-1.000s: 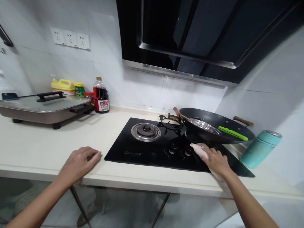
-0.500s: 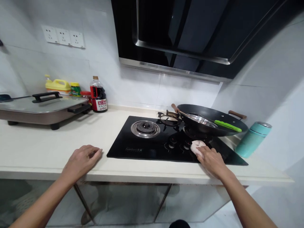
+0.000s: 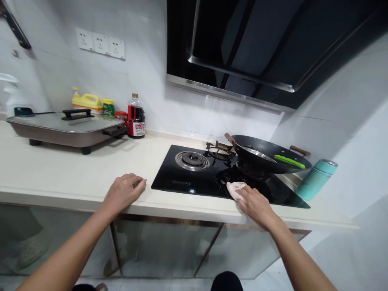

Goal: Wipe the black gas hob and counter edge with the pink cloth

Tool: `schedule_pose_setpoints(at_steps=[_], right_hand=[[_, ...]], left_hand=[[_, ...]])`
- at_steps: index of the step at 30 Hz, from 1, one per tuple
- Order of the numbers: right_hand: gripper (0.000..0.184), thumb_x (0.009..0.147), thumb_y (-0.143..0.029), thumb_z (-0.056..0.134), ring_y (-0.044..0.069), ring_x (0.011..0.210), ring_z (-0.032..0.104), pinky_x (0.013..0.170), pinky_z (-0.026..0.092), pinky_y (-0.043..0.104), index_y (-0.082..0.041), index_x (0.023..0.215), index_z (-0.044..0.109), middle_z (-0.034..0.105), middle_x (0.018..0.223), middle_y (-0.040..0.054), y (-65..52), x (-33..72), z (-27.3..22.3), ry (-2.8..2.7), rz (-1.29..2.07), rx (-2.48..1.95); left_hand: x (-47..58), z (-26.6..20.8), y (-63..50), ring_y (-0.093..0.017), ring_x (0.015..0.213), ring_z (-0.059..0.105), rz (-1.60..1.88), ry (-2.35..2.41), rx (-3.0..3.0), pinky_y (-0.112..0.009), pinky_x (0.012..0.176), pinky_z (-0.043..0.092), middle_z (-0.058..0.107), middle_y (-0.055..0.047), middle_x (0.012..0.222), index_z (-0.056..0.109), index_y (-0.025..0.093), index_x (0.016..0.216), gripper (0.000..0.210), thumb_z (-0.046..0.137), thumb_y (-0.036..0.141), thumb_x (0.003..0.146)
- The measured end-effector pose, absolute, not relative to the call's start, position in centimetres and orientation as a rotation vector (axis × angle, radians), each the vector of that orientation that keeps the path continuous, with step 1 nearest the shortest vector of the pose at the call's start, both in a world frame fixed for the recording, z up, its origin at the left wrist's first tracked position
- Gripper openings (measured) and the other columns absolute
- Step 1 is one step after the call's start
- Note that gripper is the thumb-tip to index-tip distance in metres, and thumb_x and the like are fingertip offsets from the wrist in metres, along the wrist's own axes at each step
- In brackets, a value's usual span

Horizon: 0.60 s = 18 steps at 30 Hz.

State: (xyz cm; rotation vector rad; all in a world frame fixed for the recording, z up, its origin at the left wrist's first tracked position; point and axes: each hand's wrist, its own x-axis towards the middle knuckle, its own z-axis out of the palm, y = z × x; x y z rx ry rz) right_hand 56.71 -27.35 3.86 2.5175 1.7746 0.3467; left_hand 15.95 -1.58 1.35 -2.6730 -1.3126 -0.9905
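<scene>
My right hand (image 3: 255,204) is closed on a pale pink cloth (image 3: 236,190) and presses it onto the front of the black glass gas stove (image 3: 201,180), beside the control knobs. One knob (image 3: 224,179) shows just left of the cloth; another is mostly hidden behind it. My left hand (image 3: 123,192) rests on the cream countertop (image 3: 91,171), left of the stove's front corner. It holds nothing, its fingers loosely bent and the thumb apart from them.
A wok (image 3: 257,151) with a green-handled utensil (image 3: 289,161) in it sits on the right burner. A teal flask (image 3: 317,180) stands right of the stove. At left are a lidded electric pan (image 3: 66,133) and a dark sauce bottle (image 3: 136,119). The range hood (image 3: 236,48) hangs above.
My right hand and the cloth have slid left along the stove's front, nearer the knobs. My left hand stays on the counter. The whole view has shifted slightly.
</scene>
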Motion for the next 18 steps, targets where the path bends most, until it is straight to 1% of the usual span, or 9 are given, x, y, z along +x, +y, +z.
schedule_pose_setpoints(at_steps=[3,6,8,10,12,14,16,18], right_hand=[[0.049,0.099,-0.033,0.039,0.027,0.116,0.06,0.102,0.045,0.04,-0.034,0.143,0.063,0.059,0.146,0.004,-29.1,59.7,3.6,1.865,0.206,2.516],[0.052,0.1,-0.036,0.036,0.029,0.12,0.061,0.104,0.045,0.043,-0.031,0.145,0.062,0.058,0.148,0.0071,-31.0,63.9,2.8,1.699,0.205,2.634],[0.054,0.101,-0.037,0.035,0.031,0.118,0.063,0.103,0.046,0.044,-0.027,0.148,0.06,0.06,0.144,0.0114,-31.4,66.5,2.4,1.497,0.243,2.743],[0.055,0.102,-0.04,0.033,0.032,0.114,0.067,0.099,0.047,0.044,-0.027,0.149,0.059,0.064,0.136,0.0135,-30.9,68.5,2.2,1.363,0.25,2.802],[0.055,0.103,-0.041,0.031,0.032,0.11,0.069,0.095,0.049,0.044,-0.027,0.147,0.06,0.067,0.129,0.0143,-29.5,69.7,2.4,1.319,0.256,2.791],[0.053,0.104,-0.039,0.032,0.032,0.11,0.07,0.094,0.049,0.043,-0.025,0.144,0.064,0.069,0.127,0.016,-27.5,70.3,2.7,1.313,0.28,2.762],[0.051,0.102,-0.037,0.036,0.032,0.113,0.069,0.094,0.048,0.042,-0.026,0.144,0.064,0.069,0.13,0.0154,-25.3,70.6,3.2,1.335,0.3,2.741],[0.051,0.101,-0.036,0.04,0.03,0.117,0.068,0.096,0.048,0.041,-0.031,0.147,0.06,0.069,0.135,0.0109,-23.3,70.9,3.6,1.429,0.291,2.718]], left_hand=[[15.9,1.4,-1.7,-0.026,0.097,0.07,-0.984,-1.316,-2.671,-0.036,0.087,0.048,0.079,-0.009,0.098,0.077,0.021,0.085,0.046,0.04,0.046,0.094],[16.0,1.4,-1.7,-0.027,0.098,0.069,-0.965,-1.301,-2.675,-0.037,0.088,0.047,0.079,-0.009,0.098,0.077,0.021,0.085,0.045,0.04,0.045,0.094],[16.0,1.3,-1.8,-0.027,0.098,0.069,-0.959,-1.294,-2.678,-0.038,0.088,0.047,0.08,-0.009,0.097,0.077,0.021,0.085,0.044,0.041,0.045,0.094],[16.1,1.3,-1.7,-0.027,0.098,0.069,-0.958,-1.284,-2.682,-0.038,0.088,0.046,0.08,-0.008,0.096,0.077,0.022,0.084,0.043,0.042,0.045,0.093],[16.1,1.3,-1.7,-0.027,0.097,0.069,-0.96,-1.272,-2.685,-0.038,0.088,0.046,0.079,-0.008,0.095,0.077,0.022,0.083,0.043,0.042,0.045,0.094],[16.1,1.3,-1.8,-0.027,0.095,0.069,-0.964,-1.264,-2.686,-0.037,0.087,0.047,0.079,-0.008,0.092,0.076,0.021,0.083,0.043,0.042,0.045,0.094],[16.1,1.3,-1.8,-0.027,0.094,0.069,-0.975,-1.262,-2.679,-0.037,0.087,0.047,0.078,-0.008,0.091,0.076,0.022,0.082,0.042,0.043,0.045,0.094],[16.1,1.3,-1.8,-0.026,0.093,0.068,-0.984,-1.263,-2.668,-0.037,0.087,0.047,0.078,-0.008,0.09,0.076,0.022,0.081,0.041,0.043,0.045,0.093]])
